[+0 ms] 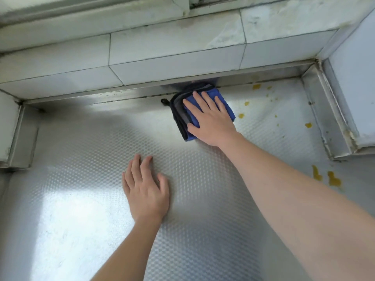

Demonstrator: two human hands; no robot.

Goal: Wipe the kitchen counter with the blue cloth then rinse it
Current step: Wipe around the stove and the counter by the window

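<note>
Right hand is pressing flat, fingers straight, on the blue cloth at the far desk edge; left hand is resting flat nearby.

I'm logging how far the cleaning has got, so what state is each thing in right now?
Blue cloth: folded, flat on the counter against the back edge, under the right hand.
Right hand: fingers straight, pressing on the cloth.
Left hand: flat on the counter, holding nothing.
Counter: yellow stains on the right side not yet wiped.
</note>
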